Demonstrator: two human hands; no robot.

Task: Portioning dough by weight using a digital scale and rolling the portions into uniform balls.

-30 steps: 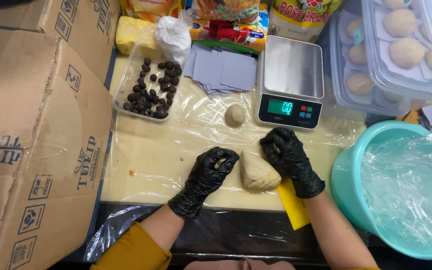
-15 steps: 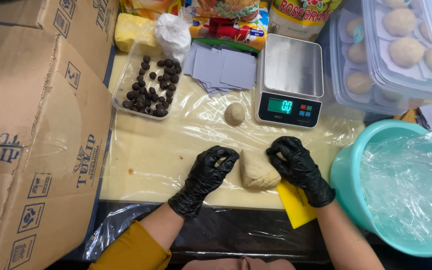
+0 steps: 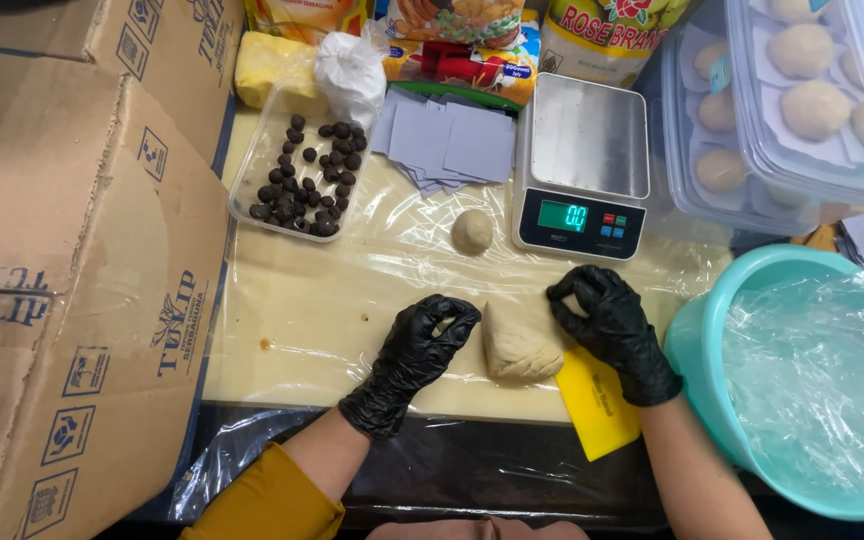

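Note:
A pale dough lump lies on the plastic-covered work surface between my two black-gloved hands. My left hand sits just left of the lump, fingertips curled into a pinch. My right hand is just right of it, thumb and forefinger pinched near the lump's upper right corner. I cannot make out anything held in either pinch. A yellow scraper lies flat under my right wrist. A small dough ball rests in front of the digital scale.
A clear tray of several dark filling balls and grey paper squares sit at the back. A teal bowl covered with film is at right, below clear containers of dough balls. Cardboard boxes crowd the left.
Both hands were pressed onto the dough lump; now they have drawn slightly off it to either side with fingers pinched. The yellow scraper shows more.

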